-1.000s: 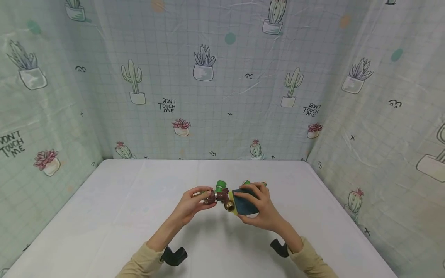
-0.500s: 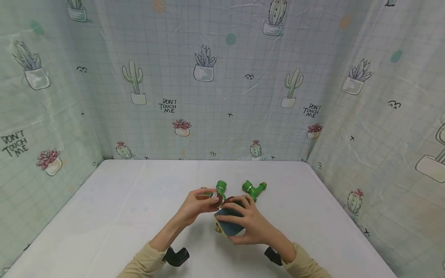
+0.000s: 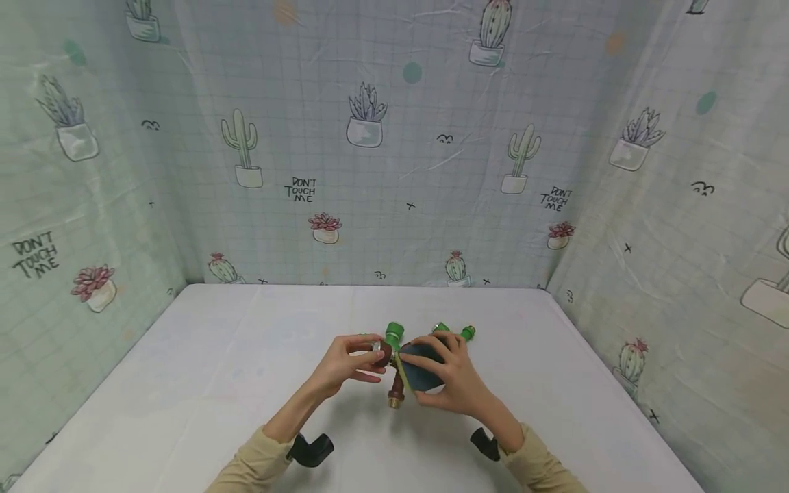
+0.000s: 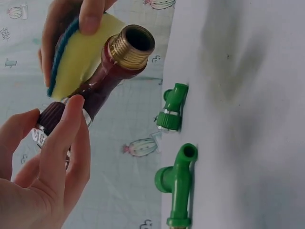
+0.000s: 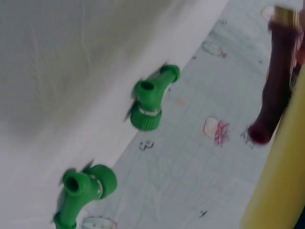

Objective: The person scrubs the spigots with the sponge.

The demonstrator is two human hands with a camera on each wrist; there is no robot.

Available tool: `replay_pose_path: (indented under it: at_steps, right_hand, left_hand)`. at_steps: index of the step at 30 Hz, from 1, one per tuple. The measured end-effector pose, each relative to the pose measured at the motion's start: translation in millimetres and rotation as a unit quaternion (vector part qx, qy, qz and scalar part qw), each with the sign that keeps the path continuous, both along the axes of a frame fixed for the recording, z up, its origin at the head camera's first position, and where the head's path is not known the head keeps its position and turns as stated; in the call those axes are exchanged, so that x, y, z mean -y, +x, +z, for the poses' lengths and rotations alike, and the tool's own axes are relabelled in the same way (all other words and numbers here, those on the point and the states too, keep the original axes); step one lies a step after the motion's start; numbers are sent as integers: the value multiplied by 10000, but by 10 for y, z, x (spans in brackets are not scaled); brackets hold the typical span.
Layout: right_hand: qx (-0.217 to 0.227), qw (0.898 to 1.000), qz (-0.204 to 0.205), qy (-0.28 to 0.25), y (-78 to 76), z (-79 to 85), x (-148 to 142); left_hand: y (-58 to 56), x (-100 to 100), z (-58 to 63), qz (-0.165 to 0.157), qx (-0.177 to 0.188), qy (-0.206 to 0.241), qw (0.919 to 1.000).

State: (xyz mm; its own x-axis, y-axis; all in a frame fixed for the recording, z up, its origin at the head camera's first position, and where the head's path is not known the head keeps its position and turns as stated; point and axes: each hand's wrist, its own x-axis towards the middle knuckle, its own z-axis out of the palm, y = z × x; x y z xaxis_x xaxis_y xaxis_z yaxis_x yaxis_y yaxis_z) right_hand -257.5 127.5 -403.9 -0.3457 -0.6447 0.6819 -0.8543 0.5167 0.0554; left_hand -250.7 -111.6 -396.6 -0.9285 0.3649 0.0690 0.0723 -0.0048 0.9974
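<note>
My left hand (image 3: 335, 366) pinches the ribbed knob of a dark red-brown tap (image 4: 102, 83) between thumb and fingers. The tap is lifted over the table, its brass threaded end pointing down toward me in the head view. In my right hand (image 3: 459, 380) is a sponge (image 3: 422, 366), yellow foam on one face and a dark blue-green scouring layer on the other. Its yellow side lies against the tap body, with the fingers spread over the scouring layer. The left wrist view shows the foam (image 4: 81, 64) close behind the tap's neck.
Two green plastic taps lie on the white table (image 3: 185, 383) beyond my hands: one green tap (image 3: 394, 333) behind the brown one, another green tap (image 3: 468, 333) behind my right hand. A patterned cactus cloth (image 3: 394, 226) encloses the back and sides.
The tap has turned from sideways to brass end down. The sponge came down and left over it, then back up and right, staying in my right hand. My left hand keeps its hold.
</note>
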Motion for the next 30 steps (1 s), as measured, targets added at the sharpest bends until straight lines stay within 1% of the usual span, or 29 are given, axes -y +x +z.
replay_pose_path:
  at_steps: [4, 5, 7, 12, 16, 19, 21, 25, 30]
  right_hand:
    - [-29, 9986, -466, -228, -96, 28, -85]
    - [-33, 9983, -512, -277, -112, 34, -98]
    - [-17, 9985, -461, -300, -118, 48, -99]
    - [1, 9999, -54, -86, -43, 53, 5]
    - [-125, 9999, -18, -68, 3, 68, 66]
    - [-202, 9998, -62, -45, 3, 68, 76]
    - [-278, 9995, -125, -2, -13, 61, 70]
    - [-335, 9986, -418, -18, -84, 45, 6]
    - [-179, 9971, -715, -205, -177, 21, -136]
  left_hand:
    - [8, -19, -8, -14, 36, -22, 10000]
    - [12, -25, -5, -25, 28, -19, 10000]
    - [22, -37, 8, 19, 71, 22, 10000]
    - [29, -81, 56, 95, -25, 85, 9999]
    - [12, -105, 74, 100, -196, 157, 9996]
    - [7, -102, 72, 90, -310, 177, 9993]
    - [13, -98, 69, 106, -320, 142, 9993]
    - [19, -97, 49, 199, -230, 62, 9995]
    - [34, -92, 12, 370, -93, 21, 9993]
